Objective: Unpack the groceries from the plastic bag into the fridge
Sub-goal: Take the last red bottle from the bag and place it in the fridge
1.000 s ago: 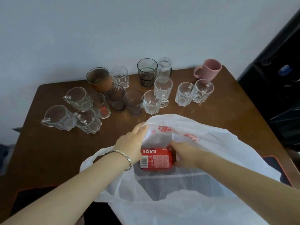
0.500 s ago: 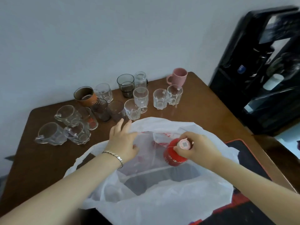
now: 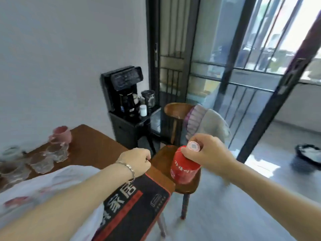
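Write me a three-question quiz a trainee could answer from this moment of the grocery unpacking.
1. True or false: the red juice bottle is held clear of the white plastic bag.
2. Where does the right hand grip the bottle? A. at its cap end B. at its base C. around the middle of the label
3. Fill in: the mug near the far corner of the table is ____ in colour.

Key: 1 true; 2 A; 3 pink.
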